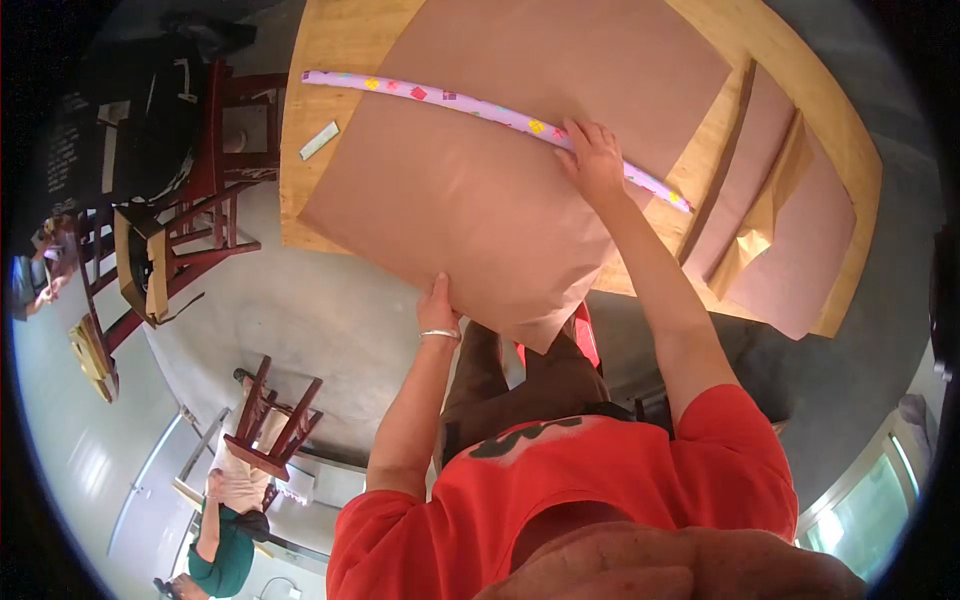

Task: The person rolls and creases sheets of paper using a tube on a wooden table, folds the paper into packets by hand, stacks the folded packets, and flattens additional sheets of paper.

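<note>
Item: patterned roll, lying across brown sheet on table; its two ends project past the sheet, L and R. Roll is closed up, no loose edge seen.

Status: sheet opened out, mostly flat, roll placed on it; sheet not folded or turned over roll. Stage judged early; remaining work n/a from this view.

Grip: R hand lies over roll, fingers spread, toward its R end; can't tell if pressing or grasping. L hand pinches near edge of sheet, thumb on top.

Obs.: near corner of sheet overhangs table edge by wearer's lap, creased nr. R forearm; could catch or buckle, in my opinion. Small pale strip on table just L of sheet, apart from roll. More brown paper on R side of table, w/ gold-toned fold, limiting room there.

Surroundings: dark-red chairs close on L; stool & another person rear L, well apart.
</note>
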### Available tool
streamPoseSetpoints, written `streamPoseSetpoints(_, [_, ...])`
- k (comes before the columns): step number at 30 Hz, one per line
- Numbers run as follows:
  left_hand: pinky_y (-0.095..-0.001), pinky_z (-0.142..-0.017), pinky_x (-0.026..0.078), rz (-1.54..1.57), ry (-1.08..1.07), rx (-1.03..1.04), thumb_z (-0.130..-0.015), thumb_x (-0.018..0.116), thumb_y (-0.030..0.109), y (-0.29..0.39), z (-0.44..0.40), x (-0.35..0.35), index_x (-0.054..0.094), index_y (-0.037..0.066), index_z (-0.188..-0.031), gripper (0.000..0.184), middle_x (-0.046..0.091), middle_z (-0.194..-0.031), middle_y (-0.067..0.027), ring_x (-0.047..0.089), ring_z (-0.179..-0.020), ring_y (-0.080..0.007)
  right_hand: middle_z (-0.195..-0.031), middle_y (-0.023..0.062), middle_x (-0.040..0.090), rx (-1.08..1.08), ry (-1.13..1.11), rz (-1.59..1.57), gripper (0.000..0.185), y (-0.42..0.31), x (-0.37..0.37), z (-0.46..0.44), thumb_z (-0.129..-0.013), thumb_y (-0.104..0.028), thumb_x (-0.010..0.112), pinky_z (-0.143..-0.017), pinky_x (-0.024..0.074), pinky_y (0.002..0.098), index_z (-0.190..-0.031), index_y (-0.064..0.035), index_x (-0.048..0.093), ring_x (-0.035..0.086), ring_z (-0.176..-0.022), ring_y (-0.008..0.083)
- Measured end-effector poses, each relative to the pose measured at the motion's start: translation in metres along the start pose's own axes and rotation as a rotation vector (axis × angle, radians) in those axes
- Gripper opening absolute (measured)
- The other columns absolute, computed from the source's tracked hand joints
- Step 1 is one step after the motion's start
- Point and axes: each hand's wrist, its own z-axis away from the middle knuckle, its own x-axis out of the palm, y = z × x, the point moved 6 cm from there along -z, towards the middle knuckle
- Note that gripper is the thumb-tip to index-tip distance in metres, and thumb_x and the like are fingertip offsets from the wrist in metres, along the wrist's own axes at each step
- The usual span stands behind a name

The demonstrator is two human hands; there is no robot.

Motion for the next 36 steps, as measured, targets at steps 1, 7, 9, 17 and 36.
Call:
streamPoseSetpoints(1, [-0.0353,-0.068,0.056,0.012,0.006,0.014,-0.091,0.060,0.026,0.001,0.000,0.000,0.053,0.000,-0.123,0.042,0.062,-0.110,-0.0100,0.064,-0.091,-0.0226,-0.118,0.0103,0.056,-0.003,-0.044,0.008,0.049,0.004,0.008,-0.002,-0.075,-0.018,0.071,-0.093,0.0436,0.0440,-0.121,-0.0079,0.058,0.052,-0.109,0.0319])
streamPoseSetpoints(7, [-0.0374,-0.070,0.057,0.035,0.030,0.014,-0.091,0.062,0.024,0.000,0.001,0.002,0.051,-0.002,-0.122,0.043,0.061,-0.112,-0.0124,0.064,-0.093,-0.0243,-0.109,0.0104,0.059,-0.034,-0.038,-0.043,0.041,0.009,0.018,0.003,-0.077,-0.019,0.070,-0.091,0.0448,0.0426,-0.115,-0.0070,0.061,0.055,-0.101,0.0316])
streamPoseSetpoints(9, [-0.0376,-0.070,0.057,0.032,0.034,0.018,-0.090,0.062,0.024,0.000,0.001,0.000,0.052,-0.003,-0.121,0.042,0.061,-0.112,-0.0126,0.064,-0.093,-0.0247,-0.108,0.0108,0.059,-0.026,-0.024,-0.062,0.040,0.008,0.018,0.004,-0.077,-0.019,0.070,-0.091,0.0449,0.0424,-0.114,-0.0068,0.062,0.055,-0.100,0.0318])
streamPoseSetpoints(17, [-0.0344,-0.065,0.057,0.044,0.082,-0.016,-0.089,0.064,0.023,-0.003,-0.003,-0.006,0.053,-0.003,-0.118,0.041,0.063,-0.108,-0.0126,0.066,-0.087,-0.0229,-0.106,0.0130,0.060,0.021,-0.005,-0.021,0.037,0.015,0.005,-0.004,-0.079,-0.019,0.069,-0.091,0.0450,0.0426,-0.113,-0.0055,0.063,0.055,-0.101,0.0321])
streamPoseSetpoints(36, [-0.0422,-0.079,0.055,0.048,-0.069,-0.047,-0.091,0.059,0.023,0.006,0.007,0.000,0.043,-0.001,-0.130,0.049,0.055,-0.122,-0.0127,0.059,-0.106,-0.0276,-0.130,0.0164,0.049,-0.034,-0.268,-0.320,0.058,-0.025,-0.060,0.138,-0.072,-0.006,0.068,-0.099,0.0405,0.0426,-0.128,-0.0037,0.050,0.047,-0.120,0.0344])
